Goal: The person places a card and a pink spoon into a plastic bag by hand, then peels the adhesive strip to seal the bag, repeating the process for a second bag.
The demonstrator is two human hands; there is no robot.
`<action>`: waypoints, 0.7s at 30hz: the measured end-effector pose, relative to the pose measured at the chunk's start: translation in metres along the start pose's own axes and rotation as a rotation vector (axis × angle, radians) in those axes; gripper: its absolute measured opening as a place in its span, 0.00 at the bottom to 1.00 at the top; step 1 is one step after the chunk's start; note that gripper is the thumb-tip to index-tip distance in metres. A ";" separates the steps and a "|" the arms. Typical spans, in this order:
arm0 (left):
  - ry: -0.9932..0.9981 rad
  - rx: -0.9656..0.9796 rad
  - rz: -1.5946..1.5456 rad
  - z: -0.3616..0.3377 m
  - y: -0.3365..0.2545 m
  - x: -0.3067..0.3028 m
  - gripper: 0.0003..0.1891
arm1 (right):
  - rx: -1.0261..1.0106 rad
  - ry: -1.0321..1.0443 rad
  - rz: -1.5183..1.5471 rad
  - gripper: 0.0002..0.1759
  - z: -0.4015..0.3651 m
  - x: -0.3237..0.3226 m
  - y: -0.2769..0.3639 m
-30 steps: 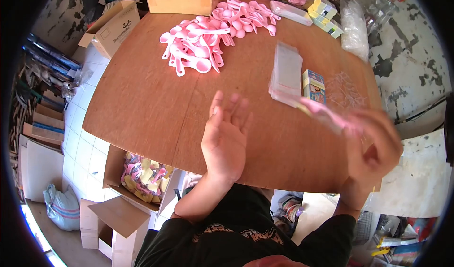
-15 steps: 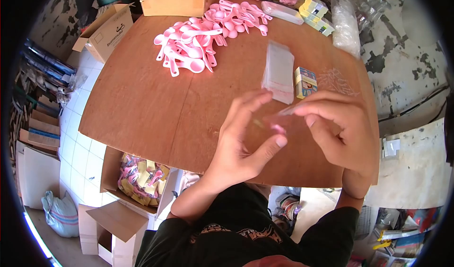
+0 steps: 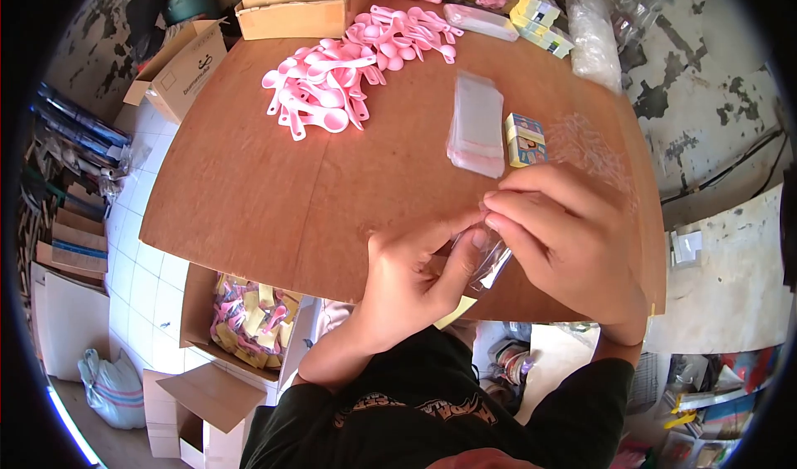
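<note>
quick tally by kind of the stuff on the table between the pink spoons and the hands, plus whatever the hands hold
stack of clear bags: 1
small printed box: 1
patch of tiny clear bits: 1 (bits too small to count)
single clear bag, pinched by left hand and right hand: 1
total: 4

Your counter (image 3: 274,187) is a bare brown wooden board lit by bright daylight. Left of it you have a white tiled floor (image 3: 141,245), with flattened cardboard (image 3: 75,228) stacked further out and a white sack (image 3: 108,378) toward your near side. An open cardboard box (image 3: 178,70) sits off the counter's far left corner. Right of the counter, a pale surface (image 3: 706,95) is patchy with peeling paint.
</note>
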State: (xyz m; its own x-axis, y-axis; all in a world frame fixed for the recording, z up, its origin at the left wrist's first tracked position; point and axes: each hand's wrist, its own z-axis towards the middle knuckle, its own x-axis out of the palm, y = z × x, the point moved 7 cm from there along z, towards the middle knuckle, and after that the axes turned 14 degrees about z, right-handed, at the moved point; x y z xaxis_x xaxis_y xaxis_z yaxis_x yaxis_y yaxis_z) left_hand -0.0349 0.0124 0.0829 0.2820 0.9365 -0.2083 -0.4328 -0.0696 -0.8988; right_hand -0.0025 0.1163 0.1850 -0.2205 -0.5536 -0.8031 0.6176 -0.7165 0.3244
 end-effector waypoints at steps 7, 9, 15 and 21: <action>-0.066 0.209 0.231 -0.001 -0.013 0.001 0.09 | -0.203 0.024 -0.259 0.11 -0.009 0.010 0.003; -0.034 0.215 0.250 -0.001 -0.011 0.005 0.09 | -0.168 0.029 -0.232 0.10 -0.010 0.012 -0.001; 0.043 0.274 0.183 0.000 -0.012 0.004 0.08 | 0.063 -0.035 0.319 0.08 -0.013 0.004 -0.031; -0.184 0.214 -0.086 -0.003 -0.004 -0.012 0.04 | 0.279 -0.312 0.969 0.03 -0.028 -0.028 -0.079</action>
State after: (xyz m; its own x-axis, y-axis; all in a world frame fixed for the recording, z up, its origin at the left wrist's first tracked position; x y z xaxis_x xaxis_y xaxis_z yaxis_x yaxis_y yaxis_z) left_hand -0.0339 0.0000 0.0874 0.1738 0.9838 -0.0440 -0.5902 0.0682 -0.8044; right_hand -0.0237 0.2005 0.1675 0.0653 -0.9978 0.0120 0.4467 0.0400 0.8938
